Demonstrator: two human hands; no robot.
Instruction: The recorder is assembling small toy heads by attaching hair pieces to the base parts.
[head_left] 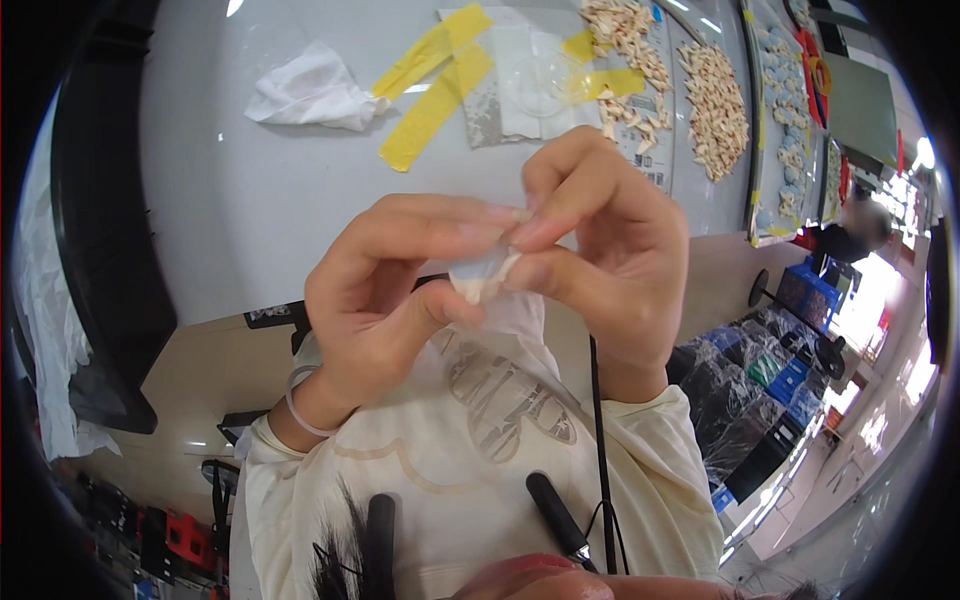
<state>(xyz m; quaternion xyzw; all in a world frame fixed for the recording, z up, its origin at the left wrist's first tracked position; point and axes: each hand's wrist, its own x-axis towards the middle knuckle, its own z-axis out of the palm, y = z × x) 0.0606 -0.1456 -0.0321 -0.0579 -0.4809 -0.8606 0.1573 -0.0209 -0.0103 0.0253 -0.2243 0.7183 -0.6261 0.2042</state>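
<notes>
Close in front of my chest, both hands pinch a small pale blue and cream piece [481, 272] whose exact kind I cannot make out. My left hand [372, 285] has its thumb and fingertips closed on the piece's left side. On the opposite side, my right hand [622, 245] grips it between thumb and forefinger, slightly blurred. The fingers hide much of the piece. Beyond the hands, a pile of small cream pieces [716, 112] lies on the grey table [260, 215], with another heap of cream pieces [632, 42] beside it.
A crumpled white cloth [315, 88] lies at the far left, near a yellow tape strip [436, 108]. A clear round dish [543, 84] rests on white paper. To the right stands a tray [757, 150] of blue-and-cream pieces. Wrapped crates [735, 400] stand on the floor; a person [850, 235] is farther off.
</notes>
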